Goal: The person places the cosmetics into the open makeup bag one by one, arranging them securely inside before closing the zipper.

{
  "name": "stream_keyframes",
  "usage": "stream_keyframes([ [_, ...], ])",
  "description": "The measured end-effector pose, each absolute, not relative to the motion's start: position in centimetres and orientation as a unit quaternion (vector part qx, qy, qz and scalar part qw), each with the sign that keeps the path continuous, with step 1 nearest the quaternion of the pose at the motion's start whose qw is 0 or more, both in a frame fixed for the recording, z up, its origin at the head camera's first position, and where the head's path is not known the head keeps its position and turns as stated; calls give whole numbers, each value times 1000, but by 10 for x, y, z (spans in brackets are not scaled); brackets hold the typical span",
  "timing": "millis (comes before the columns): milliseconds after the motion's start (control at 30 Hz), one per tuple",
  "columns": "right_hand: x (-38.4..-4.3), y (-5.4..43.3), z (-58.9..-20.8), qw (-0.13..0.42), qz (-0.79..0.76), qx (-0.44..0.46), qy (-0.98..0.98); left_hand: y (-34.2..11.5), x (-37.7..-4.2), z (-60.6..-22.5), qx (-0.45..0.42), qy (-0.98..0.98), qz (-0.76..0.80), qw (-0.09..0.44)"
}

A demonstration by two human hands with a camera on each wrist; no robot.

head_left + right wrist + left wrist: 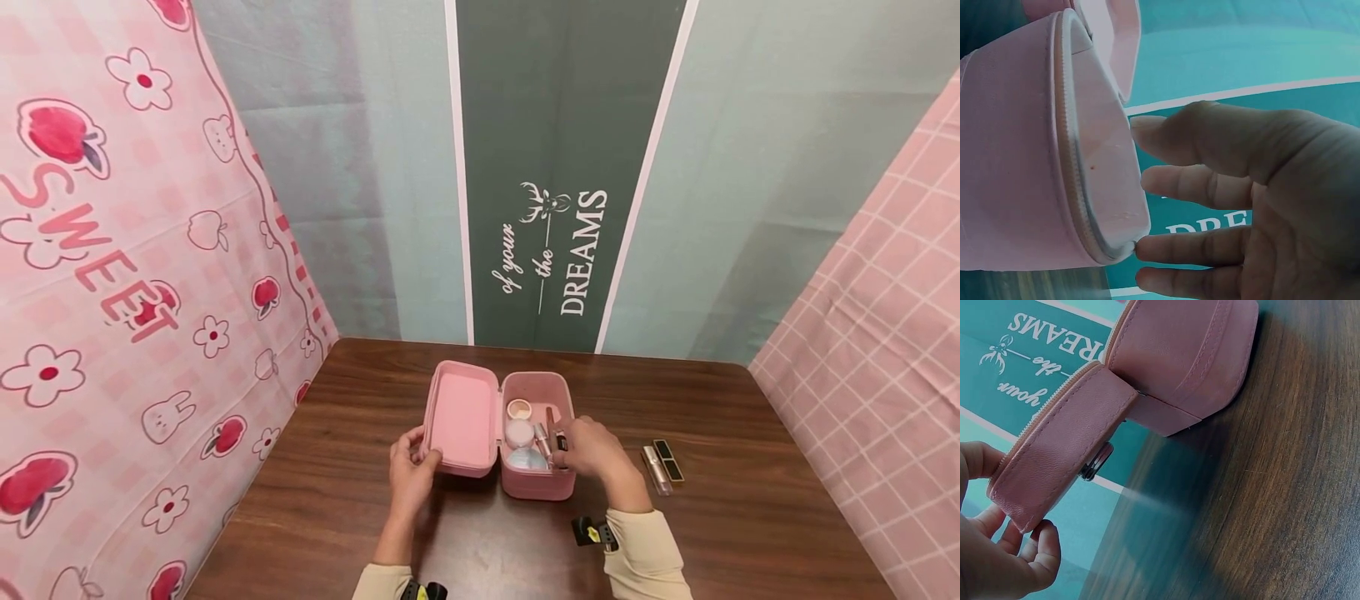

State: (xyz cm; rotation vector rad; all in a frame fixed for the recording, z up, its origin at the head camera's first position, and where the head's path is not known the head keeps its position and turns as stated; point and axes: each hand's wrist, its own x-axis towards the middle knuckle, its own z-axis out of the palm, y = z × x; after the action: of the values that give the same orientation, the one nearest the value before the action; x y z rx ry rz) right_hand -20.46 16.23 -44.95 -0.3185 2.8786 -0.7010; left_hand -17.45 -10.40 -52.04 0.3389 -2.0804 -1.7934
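A pink zippered cosmetic case (538,486) stands on the table with its lid (461,417) swung out to the left. My left hand (411,475) grips the lid's outer edge, thumb on one side and fingers beneath, as the left wrist view shows. Over the case's right rim reaches my right hand (596,450); in the right wrist view its thumb and fingers are extended and apart, nothing between them. Inside lie a round white jar (520,432), a smaller round pot (519,409), a pale blue disc (527,458), slim tubes (543,439) and a dark piece (561,440) beside the right fingertips.
On the wooden table (337,500), right of the right forearm, a silvery lipstick tube (656,469) lies beside a black, gold-edged rectangular item (669,460). Printed cloths (405,208) hang behind and at both sides. A metal clasp (1097,461) juts from the lid.
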Motion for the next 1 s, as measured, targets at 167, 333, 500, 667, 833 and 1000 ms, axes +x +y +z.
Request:
stream_keyframes([
  [167, -202, 165, -450, 75, -247, -106, 960, -104, -175, -521, 122, -739, -636, 187],
  [333, -195, 174, -450, 62, -257, -97, 960, -103, -174, -520, 122, -743, -632, 183],
  [500, -187, 184, -453, 41, -232, -96, 967, -104, -175, -519, 117, -748, -627, 184],
  [667, -182, 190, -459, 43, -227, -97, 968, -105, -175, -519, 117, -750, -624, 186],
  [833, -180, 195, -463, 33, -227, -103, 968, -106, -175, -519, 113, -753, -621, 185],
  [1000, -178, 203, -470, 33, -227, -94, 969, -106, -176, -519, 111, -755, -619, 184],
])
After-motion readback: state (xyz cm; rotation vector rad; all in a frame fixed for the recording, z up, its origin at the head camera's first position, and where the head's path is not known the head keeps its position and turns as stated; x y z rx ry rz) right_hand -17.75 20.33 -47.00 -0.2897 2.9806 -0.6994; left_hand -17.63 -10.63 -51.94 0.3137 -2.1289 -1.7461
